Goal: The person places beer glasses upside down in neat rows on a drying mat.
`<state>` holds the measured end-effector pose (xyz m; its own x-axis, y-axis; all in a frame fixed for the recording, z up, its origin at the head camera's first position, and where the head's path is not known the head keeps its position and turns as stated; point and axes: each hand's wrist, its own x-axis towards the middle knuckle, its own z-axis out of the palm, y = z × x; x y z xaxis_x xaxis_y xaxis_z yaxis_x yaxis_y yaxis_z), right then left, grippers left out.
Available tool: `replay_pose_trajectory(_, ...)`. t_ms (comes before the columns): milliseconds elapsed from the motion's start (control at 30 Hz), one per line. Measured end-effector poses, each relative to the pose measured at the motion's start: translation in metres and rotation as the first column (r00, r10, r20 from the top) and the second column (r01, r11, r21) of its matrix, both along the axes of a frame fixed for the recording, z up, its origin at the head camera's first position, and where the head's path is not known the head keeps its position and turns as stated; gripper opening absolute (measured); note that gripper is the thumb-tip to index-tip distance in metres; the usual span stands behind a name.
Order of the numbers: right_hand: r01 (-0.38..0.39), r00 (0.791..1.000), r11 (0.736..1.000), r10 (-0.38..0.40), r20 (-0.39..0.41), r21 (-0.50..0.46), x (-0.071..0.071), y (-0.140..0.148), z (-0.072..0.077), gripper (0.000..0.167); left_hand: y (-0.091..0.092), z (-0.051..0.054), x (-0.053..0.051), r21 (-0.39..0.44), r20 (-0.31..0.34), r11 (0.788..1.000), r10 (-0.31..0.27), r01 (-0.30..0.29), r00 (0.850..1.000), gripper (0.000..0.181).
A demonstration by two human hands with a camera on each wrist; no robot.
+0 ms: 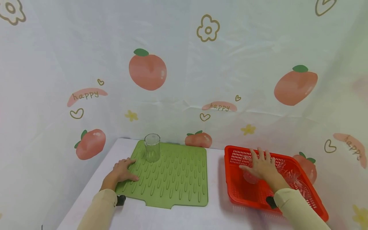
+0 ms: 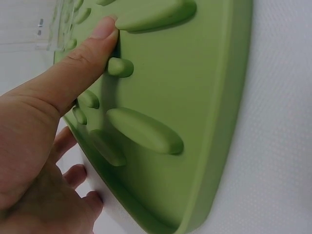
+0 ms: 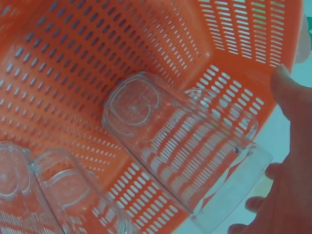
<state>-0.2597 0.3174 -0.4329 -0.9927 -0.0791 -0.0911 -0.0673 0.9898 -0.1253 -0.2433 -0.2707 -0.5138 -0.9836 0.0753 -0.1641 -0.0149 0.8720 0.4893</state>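
Cream sleeves point(image 1: 99, 207), my fingers loosely spread.
Left hand point(image 1: 120, 172) touches the ridged green mat point(image 1: 175, 174) near a clear glass point(image 1: 152, 150); right hand point(image 1: 263, 168) half-hides a transparent tumbler point(image 1: 250, 177) beside other glasses point(image 3: 66, 187) in a red plastic basket point(image 1: 242, 192).

I can see the right hand point(image 3: 295, 165), thumb held apart from its fingers, just beside a clear glass point(image 3: 178, 146) inside an orange-red slotted basket point(image 3: 68, 92), where two more glasses point(image 3: 70, 192) sit close together
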Motion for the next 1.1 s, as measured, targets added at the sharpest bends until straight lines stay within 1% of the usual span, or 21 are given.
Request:
replay_pose_trajectory(133, 0.016, 1.0, 1.0, -0.016, 0.019, -0.008, 0.002, -0.001, 0.0, 0.109, 0.001, 0.0, 0.002, 0.004, 0.007, 1.0, 0.006, -0.006, 1.0, 0.102)
replay_pose_trajectory(233, 0.022, 1.0, 1.0, -0.022, 0.023, -0.01, 0.003, -0.001, 0.0, 0.106, 0.0, 0.001, 0.002, -0.013, 0.006, 1.0, -0.001, 0.001, 1.0, 0.101)
replay_pose_trajectory(467, 0.016, 0.998, 1.0, -0.017, 0.054, 0.016, 0.007, -0.003, 0.001, 0.093, 0.001, 0.003, 0.001, -0.017, 0.007, 1.0, -0.002, 0.002, 1.0, 0.101)
replay_pose_trajectory(567, 0.017, 0.998, 1.0, -0.018, 0.063, 0.021, 0.008, -0.005, 0.002, 0.09, 0.001, 0.003, 0.0, -0.022, 0.006, 1.0, -0.005, 0.005, 1.0, 0.1)
replay_pose_trajectory(633, 0.012, 0.998, 1.0, -0.013, 0.057, 0.024, 0.009, -0.007, 0.003, 0.087, 0.0, 0.004, 0.0, -0.017, 0.013, 1.0, -0.002, 0.002, 1.0, 0.101)
replay_pose_trajectory(833, -0.001, 0.999, 1.0, 0.0, 0.033, 0.026, 0.011, -0.01, 0.01, 0.07, 0.0, 0.005, 0.0, -0.017, 0.01, 1.0, -0.004, 0.004, 1.0, 0.1)
replay_pose_trajectory(1100, -0.023, 0.999, 1.0, 0.023, 0.026, 0.008, 0.013, -0.006, 0.017, 0.065, 0.001, 0.002, -0.001, -0.022, 0.004, 1.0, -0.011, 0.011, 1.0, 0.1)
